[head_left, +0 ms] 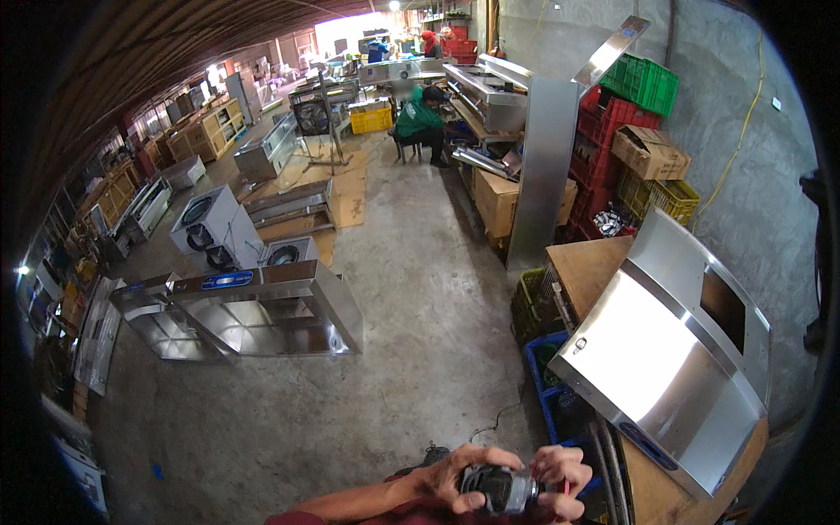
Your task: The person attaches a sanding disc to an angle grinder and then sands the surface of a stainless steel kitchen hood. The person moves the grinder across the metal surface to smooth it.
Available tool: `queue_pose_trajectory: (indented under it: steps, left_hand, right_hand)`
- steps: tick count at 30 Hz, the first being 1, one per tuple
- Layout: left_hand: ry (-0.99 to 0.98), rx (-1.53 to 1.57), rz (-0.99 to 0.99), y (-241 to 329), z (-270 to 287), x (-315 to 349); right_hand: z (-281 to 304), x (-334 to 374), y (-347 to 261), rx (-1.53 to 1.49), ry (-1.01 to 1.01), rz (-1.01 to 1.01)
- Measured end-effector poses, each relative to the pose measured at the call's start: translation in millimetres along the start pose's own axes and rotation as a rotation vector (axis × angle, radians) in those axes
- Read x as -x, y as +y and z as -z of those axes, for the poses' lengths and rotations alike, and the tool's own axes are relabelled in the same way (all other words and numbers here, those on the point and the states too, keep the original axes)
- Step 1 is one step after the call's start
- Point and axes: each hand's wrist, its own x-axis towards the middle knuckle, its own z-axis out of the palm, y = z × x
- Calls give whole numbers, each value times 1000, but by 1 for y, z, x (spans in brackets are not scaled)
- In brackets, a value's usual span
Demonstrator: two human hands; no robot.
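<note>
Low in the view, close to my body, I hold what looks like an angle grinder [506,486], with a dark body and a grey metallic head. My left hand [451,477] is wrapped around the body, thumb and fingers on opposite sides. At the head end, the curled fingers of my right hand [560,481] grip the tool, and a small red part shows between them. The fingers hide much of the head. To the right, a large stainless steel hood [630,350] lies tilted on a wooden-topped table [591,267].
Blue [535,367] and dark green crates [528,306] stand beside the table. A thin cable [497,424] lies on the concrete floor. Steel hoods [262,315] stand at left. A tall steel panel [544,175] rises before stacked red crates [604,131]. Farther off, a person in green [420,118] sits.
</note>
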Motion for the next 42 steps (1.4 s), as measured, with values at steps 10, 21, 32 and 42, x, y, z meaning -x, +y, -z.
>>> queue_pose_trajectory:
  steps: [10,21,32,42]
  left_hand:
    - [20,-103,-242,-4,-22,10]
    - [68,2,-160,-4,-18,5]
    - [577,197,54,-50,54,-42]
    - [321,536,463,-64,21,-172]
  right_hand:
    - [7,17,-39,-122,23,-333]
    - [13,3,-44,-96,70,-602]
    - [3,-27,39,-61,72,-621]
    - [59,61,36,81,-62,-1224]
